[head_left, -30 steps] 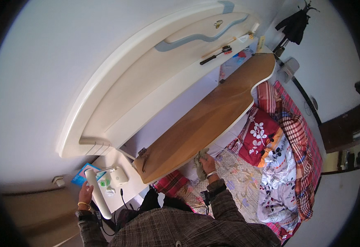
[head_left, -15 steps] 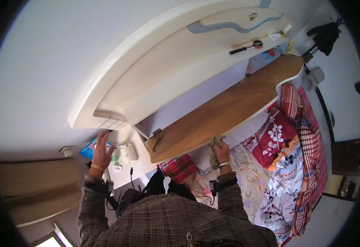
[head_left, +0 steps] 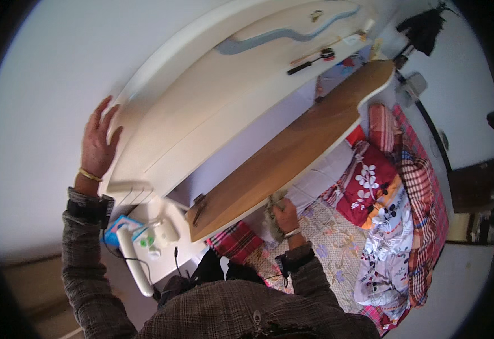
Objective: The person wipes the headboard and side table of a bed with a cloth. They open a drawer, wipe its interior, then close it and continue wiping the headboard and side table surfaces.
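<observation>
My left hand (head_left: 98, 148) is raised at the curved edge of the cream headboard (head_left: 202, 107), beside the white wall. Its fingers are stretched apart and it holds nothing; whether the fingertips touch the headboard I cannot tell. Lower and to the right, my right hand (head_left: 286, 217) grips a crumpled grey-green cloth (head_left: 271, 210). The cloth lies against the front edge of a long brown wooden panel (head_left: 292, 148), which stands opened out from the headboard's compartment (head_left: 230, 148). A metal hinge (head_left: 199, 209) shows at the panel's left end.
A brush with a black handle (head_left: 303, 66) rests on the headboard's ledge. The white bedside table (head_left: 173, 214) carries a white device (head_left: 167, 231), cables and a blue packet (head_left: 120, 227). Bedding (head_left: 371, 186) and a plaid pillow (head_left: 235, 242) lie on the bed.
My left hand has risen from above the bedside table to the headboard's curved edge. My right hand keeps the cloth at the panel's front edge. The whole view has shifted.
</observation>
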`<state>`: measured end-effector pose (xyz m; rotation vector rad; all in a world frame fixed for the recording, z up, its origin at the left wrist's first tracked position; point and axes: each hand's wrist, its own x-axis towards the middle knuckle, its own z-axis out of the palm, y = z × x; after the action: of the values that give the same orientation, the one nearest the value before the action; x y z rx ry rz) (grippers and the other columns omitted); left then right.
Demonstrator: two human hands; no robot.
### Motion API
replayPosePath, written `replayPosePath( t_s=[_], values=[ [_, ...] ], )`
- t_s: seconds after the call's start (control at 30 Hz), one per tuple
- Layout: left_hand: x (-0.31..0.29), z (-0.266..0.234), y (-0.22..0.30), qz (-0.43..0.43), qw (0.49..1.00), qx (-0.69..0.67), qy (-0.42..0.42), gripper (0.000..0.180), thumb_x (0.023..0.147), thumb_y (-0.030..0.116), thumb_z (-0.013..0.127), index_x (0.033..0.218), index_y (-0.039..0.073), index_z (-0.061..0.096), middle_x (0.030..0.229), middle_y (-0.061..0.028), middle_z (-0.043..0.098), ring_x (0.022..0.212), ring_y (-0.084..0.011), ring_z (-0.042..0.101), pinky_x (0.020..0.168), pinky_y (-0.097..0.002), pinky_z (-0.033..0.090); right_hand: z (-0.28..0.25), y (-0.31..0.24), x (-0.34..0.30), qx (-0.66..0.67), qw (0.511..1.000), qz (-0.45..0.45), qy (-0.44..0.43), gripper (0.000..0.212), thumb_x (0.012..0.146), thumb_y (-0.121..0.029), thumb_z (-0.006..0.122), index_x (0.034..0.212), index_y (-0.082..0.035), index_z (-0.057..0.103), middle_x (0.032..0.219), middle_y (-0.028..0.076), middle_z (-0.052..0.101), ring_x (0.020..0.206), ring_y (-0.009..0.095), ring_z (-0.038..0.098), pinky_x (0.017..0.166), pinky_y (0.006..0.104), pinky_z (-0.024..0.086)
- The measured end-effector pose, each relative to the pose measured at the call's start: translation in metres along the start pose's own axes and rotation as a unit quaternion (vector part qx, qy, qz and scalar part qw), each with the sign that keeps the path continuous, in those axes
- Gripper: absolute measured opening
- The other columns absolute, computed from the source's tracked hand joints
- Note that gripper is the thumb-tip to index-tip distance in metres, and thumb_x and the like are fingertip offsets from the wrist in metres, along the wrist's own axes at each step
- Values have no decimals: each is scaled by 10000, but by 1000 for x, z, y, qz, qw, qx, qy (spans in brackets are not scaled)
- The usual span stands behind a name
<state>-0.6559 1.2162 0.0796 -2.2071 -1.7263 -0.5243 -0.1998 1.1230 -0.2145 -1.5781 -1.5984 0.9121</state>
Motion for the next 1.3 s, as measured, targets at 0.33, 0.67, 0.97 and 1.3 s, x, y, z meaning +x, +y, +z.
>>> replayPosePath(
  t_s=[0.33, 0.67, 0.97, 1.3],
  values=[
    [86, 50, -5, 57, 998, 35, -6, 669, 775, 97, 710, 1372, 13, 422, 1294, -169, 478, 1136, -352, 484, 965, -428, 431, -20, 22, -30, 36, 989, 137, -35, 425, 799, -210, 644, 1124, 60, 597, 989, 238, 668, 932, 367, 644, 819, 425, 495],
    [85, 62, -10, 33, 997, 74, 4, 704, 783, 140, 713, 1414, 36, 418, 1251, -167, 488, 1097, -339, 494, 961, -424, 423, -56, 25, -40, 104, 962, 207, -143, 395, 859, -129, 595, 1231, 4, 584, 1080, 151, 674, 982, 215, 633, 870, 352, 486],
    [85, 63, -10, 31, 995, 93, 4, 690, 786, 132, 700, 1412, 42, 424, 1282, -186, 486, 1094, -358, 491, 950, -438, 420, -173, -1, -18, 346, 860, 332, -173, 376, 890, -50, 577, 1263, 4, 569, 1104, 73, 657, 949, 140, 611, 841, 305, 496],
    [75, 64, -19, 13, 993, 113, -23, 645, 851, 245, 646, 1405, -7, 433, 1259, -211, 460, 1131, -353, 465, 991, -444, 386, -95, 34, 347, 41, 994, 4, 98, 501, 900, -135, 571, 1361, 11, 442, 1304, 208, 532, 1204, 304, 522, 1025, 384, 402]
  ],
)
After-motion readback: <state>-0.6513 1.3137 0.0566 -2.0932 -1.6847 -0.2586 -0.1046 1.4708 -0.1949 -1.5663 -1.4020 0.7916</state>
